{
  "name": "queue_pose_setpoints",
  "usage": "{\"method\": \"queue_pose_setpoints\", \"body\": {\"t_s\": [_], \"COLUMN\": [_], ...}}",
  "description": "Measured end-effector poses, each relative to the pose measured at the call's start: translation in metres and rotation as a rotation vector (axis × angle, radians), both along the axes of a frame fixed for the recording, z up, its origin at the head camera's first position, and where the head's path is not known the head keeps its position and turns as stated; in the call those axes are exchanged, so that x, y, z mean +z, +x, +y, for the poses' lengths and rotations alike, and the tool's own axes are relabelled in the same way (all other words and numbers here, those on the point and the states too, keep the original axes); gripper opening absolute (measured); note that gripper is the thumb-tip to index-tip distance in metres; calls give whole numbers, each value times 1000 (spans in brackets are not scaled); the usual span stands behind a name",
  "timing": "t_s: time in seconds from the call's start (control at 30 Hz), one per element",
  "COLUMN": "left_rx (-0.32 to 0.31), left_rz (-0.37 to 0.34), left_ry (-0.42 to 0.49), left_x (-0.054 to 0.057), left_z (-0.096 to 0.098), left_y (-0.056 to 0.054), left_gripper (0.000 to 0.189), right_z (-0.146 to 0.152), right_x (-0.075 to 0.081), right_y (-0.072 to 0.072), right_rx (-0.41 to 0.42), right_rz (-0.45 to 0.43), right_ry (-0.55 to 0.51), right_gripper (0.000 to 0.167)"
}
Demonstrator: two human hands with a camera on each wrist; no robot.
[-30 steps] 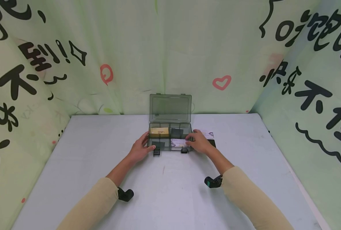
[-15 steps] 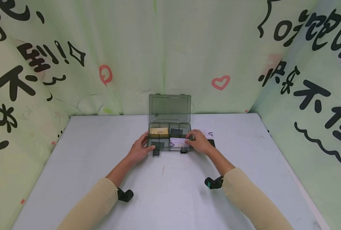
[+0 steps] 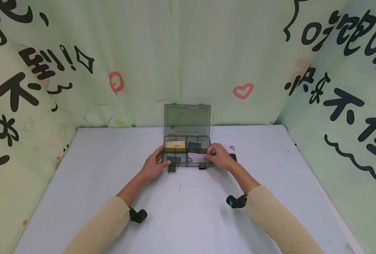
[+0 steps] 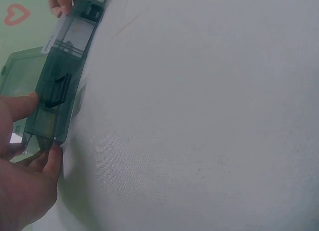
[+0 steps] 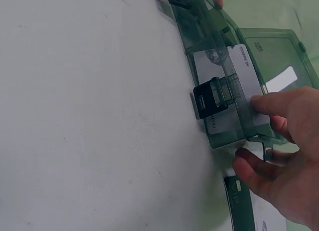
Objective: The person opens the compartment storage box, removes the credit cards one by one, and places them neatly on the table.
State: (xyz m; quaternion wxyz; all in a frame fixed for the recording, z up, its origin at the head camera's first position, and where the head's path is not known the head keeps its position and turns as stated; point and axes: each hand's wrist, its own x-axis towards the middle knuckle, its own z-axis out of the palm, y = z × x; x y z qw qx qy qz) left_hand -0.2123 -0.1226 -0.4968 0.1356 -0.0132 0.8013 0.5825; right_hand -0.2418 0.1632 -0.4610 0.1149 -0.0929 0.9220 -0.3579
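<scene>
A see-through dark grey compartment box (image 3: pixel 183 164) stands on the table with its lid (image 3: pixel 188 119) raised at the back. My left hand (image 3: pixel 153 166) holds the box's left end, thumb at the front wall and fingers round the side. In the front right compartment, a white-and-purple card (image 3: pixel 195 157) leans at a tilt. My right hand (image 3: pixel 220 156) pinches this card at its right end; in the right wrist view the thumb lies on the card (image 5: pixel 248 71), while other fingers are outside the box wall. A tan card stack (image 3: pixel 175 145) sits in the back left compartment.
Right of the box, partly behind the right hand, lie a white-and-purple card (image 3: pixel 230 149) and a black card (image 3: pixel 234 157). Dark cards (image 3: pixel 194 146) are in the back right compartment. Two black latches (image 3: pixel 172 167) hang at the box front. Printed curtains surround the white table (image 3: pixel 188 211).
The card in the front right compartment rose and tipped up slightly, then sank a little. My right fingertips shifted slightly with it. My left hand stays on the box.
</scene>
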Motion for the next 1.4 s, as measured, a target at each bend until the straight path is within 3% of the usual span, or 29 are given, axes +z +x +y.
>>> {"method": "queue_pose_setpoints", "body": {"t_s": [0.3,0.57,0.93,1.4], "left_rx": [-3,-7,-17,-14], "left_rz": [5,-2,13,18], "left_ry": [0,-12,-16,-22], "left_x": [0,0,-1,1], "left_z": [0,0,-1,0], "left_y": [0,-1,-1,0], "left_gripper": [78,78,78,78], "right_z": [4,6,9,16], "right_x": [2,-1,0,6], "right_y": [3,3,5,8], "right_rx": [54,68,10,-77], "right_rz": [-59,5,123,125], "right_ry": [-4,-2,13,-119], "right_gripper": [22,13,11,16]}}
